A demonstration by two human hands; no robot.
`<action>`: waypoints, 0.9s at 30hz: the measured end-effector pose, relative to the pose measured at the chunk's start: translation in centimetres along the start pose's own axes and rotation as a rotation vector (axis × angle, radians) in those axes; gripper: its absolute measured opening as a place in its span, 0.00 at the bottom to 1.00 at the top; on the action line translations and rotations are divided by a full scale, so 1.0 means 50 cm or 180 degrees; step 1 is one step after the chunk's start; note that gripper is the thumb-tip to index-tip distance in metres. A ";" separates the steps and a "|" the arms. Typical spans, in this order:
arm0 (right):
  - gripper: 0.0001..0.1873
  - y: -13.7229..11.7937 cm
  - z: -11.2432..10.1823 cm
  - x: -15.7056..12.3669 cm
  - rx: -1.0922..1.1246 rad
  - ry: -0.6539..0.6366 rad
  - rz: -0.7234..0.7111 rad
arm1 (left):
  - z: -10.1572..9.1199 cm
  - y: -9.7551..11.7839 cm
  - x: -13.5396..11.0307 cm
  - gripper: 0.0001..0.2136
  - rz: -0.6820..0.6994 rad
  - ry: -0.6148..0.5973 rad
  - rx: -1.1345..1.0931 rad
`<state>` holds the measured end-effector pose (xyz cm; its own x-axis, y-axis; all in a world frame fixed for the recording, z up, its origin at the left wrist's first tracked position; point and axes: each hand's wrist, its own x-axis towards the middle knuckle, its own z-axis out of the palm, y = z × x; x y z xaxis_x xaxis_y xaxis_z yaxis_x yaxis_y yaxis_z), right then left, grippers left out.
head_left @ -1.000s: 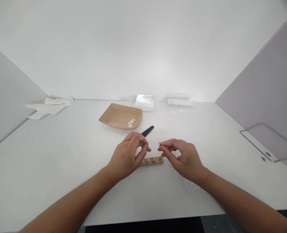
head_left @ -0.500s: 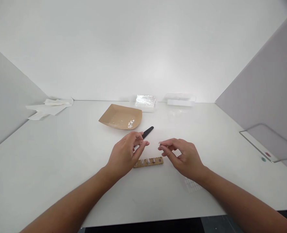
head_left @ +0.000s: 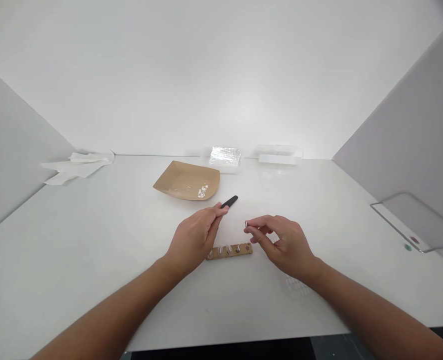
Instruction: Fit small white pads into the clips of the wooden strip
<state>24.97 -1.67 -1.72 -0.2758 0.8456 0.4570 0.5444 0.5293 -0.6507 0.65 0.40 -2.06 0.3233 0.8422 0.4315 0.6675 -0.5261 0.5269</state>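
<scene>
My right hand [head_left: 281, 242] pinches a small silvery piece [head_left: 246, 224], which looks like a false nail, between thumb and forefinger. My left hand [head_left: 193, 232] is closed, with its fingers and thumb together; anything between them is hidden. Beyond its fingertips shows the end of a black flat stick [head_left: 230, 201], perhaps a nail file, and I cannot tell whether the hand touches it. Below and between the hands lies a brown strip [head_left: 229, 251]. Several small clear and shiny nail-like pieces [head_left: 229, 249] stand on it, and my left hand partly covers its left end.
A brown paper tray [head_left: 186, 177] holds small white bits [head_left: 202, 191]. Clear packages [head_left: 224, 156] and a clear box [head_left: 280, 156] stand along the back wall. White tissues [head_left: 77, 166] lie at left, a metal-framed stand [head_left: 399, 227] at right. A clear tab sheet [head_left: 298, 287] lies under my right forearm.
My left hand's fingers have closed from a loose, parted pose and now cover more of the black stick. My right hand keeps its pinch in nearly the same place.
</scene>
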 end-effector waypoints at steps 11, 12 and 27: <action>0.07 0.002 0.001 -0.002 -0.0069 -0.0043 0.0049 | -0.016 0.003 0.006 0.15 -0.0571 -0.0031 0.0014; 0.08 0.002 0.001 -0.001 -0.0076 -0.0054 0.0057 | -0.017 0.004 0.006 0.14 -0.0594 -0.0051 0.0015; 0.08 0.003 0.000 0.000 -0.0083 -0.0031 0.0072 | -0.018 0.004 0.009 0.14 -0.0424 0.0108 0.0173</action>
<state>25.06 -1.60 -1.83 -0.2710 0.8580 0.4364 0.5709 0.5083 -0.6447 0.32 0.56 -1.10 0.2070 0.8992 0.3854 0.7386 -0.4020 0.5412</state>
